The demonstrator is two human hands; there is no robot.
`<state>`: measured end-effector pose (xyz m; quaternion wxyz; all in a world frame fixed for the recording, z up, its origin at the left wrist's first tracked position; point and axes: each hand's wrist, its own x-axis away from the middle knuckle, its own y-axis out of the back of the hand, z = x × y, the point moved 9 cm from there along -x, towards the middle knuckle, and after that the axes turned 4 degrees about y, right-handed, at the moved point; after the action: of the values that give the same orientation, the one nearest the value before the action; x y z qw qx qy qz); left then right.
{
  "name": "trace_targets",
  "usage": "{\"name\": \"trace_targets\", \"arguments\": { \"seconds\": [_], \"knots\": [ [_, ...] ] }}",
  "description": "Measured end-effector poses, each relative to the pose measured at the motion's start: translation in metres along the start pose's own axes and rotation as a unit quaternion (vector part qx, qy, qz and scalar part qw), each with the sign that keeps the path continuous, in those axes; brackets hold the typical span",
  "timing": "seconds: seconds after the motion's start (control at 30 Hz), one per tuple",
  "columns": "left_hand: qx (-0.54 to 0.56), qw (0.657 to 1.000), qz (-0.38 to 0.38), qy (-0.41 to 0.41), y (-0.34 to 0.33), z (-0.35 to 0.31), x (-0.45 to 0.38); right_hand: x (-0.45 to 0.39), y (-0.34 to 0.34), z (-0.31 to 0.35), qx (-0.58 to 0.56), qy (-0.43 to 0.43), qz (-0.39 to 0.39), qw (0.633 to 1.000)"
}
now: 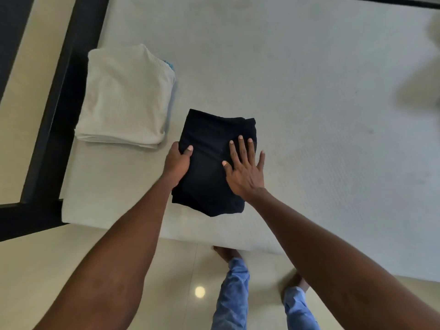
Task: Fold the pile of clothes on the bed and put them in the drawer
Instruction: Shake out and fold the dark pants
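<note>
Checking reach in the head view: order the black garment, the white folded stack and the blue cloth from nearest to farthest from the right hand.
From the right hand:
1. Black garment: directly under the flat palm, mid-bed.
2. White folded stack: to the left, near the bed's edge.
3. Blue cloth: a sliver peeking from the stack's far right corner; close to the stack, but slightly farther.

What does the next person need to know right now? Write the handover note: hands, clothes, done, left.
Left hand: grips the left edge of the folded black garment, thumb on top.
Right hand: flat, fingers spread, pressing the garment's right side.
Clothes: the black garment lies folded on the mattress near its front edge. A folded white garment lies to its left, apart from it, with a bit of blue fabric showing at its far edge.
Done: both pieces look folded.
Left: move the folded clothes to the drawer, which is not in view. Blurred shapes at the right edge may be more clothes; cannot tell.
</note>
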<state>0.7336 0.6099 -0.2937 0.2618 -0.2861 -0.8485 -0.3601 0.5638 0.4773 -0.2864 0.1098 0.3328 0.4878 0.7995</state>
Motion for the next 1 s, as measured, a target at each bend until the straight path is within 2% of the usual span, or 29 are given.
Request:
{"name": "trace_targets", "arguments": {
  "seconds": [0.13, 0.2, 0.23, 0.3, 0.37, 0.4, 0.47, 0.57, 0.7, 0.77, 0.83, 0.9, 0.93, 1.0],
  "knots": [
    [-0.069, 0.994, -0.053, -0.068, -0.011, -0.010, -0.007, -0.018, -0.019, -0.015, -0.052, -0.037, 0.080, 0.995],
    [-0.162, 0.973, -0.117, -0.113, -0.009, -0.019, -0.004, -0.023, -0.020, -0.015, -0.055, -0.051, 0.103, 0.992],
    [-0.224, 0.950, -0.167, -0.138, -0.006, -0.026, 0.002, -0.022, -0.010, -0.010, -0.037, -0.045, 0.073, 0.996],
    [-0.276, 0.907, -0.238, -0.209, -0.003, -0.042, 0.022, -0.016, 0.020, 0.006, 0.007, 0.010, -0.060, 0.998],
    [-0.320, 0.867, -0.225, -0.309, -0.016, -0.052, 0.039, -0.014, 0.038, 0.024, 0.053, 0.101, -0.131, 0.985],
    [-0.356, 0.851, -0.193, -0.334, -0.026, -0.049, 0.039, -0.022, 0.042, 0.023, 0.070, 0.127, -0.124, 0.982],
    [-0.414, 0.841, -0.140, -0.318, -0.037, -0.026, 0.032, -0.050, 0.040, 0.003, 0.084, 0.101, -0.067, 0.989],
    [-0.439, 0.863, -0.103, -0.227, -0.042, 0.007, 0.011, -0.092, 0.024, -0.042, 0.060, 0.007, 0.038, 0.997],
    [-0.427, 0.891, -0.014, -0.156, -0.053, 0.018, -0.018, -0.114, 0.008, -0.056, 0.025, -0.034, 0.078, 0.996],
    [-0.402, 0.906, 0.029, -0.128, -0.050, 0.017, -0.025, -0.111, 0.013, -0.054, -0.006, -0.042, 0.062, 0.997],
    [-0.355, 0.922, 0.026, -0.153, -0.039, 0.006, -0.015, -0.090, 0.030, -0.052, -0.063, -0.060, -0.019, 0.996],
    [-0.211, 0.965, -0.005, -0.154, -0.022, 0.000, 0.000, -0.052, 0.034, -0.055, -0.197, -0.107, -0.089, 0.970],
    [-0.119, 0.987, -0.018, -0.109, -0.014, 0.006, 0.004, -0.030, 0.026, -0.058, -0.293, -0.137, -0.097, 0.941],
    [0.009, 0.999, -0.022, 0.027, -0.005, 0.021, 0.004, 0.011, 0.001, -0.057, -0.447, -0.192, -0.078, 0.870]
  ]
}}
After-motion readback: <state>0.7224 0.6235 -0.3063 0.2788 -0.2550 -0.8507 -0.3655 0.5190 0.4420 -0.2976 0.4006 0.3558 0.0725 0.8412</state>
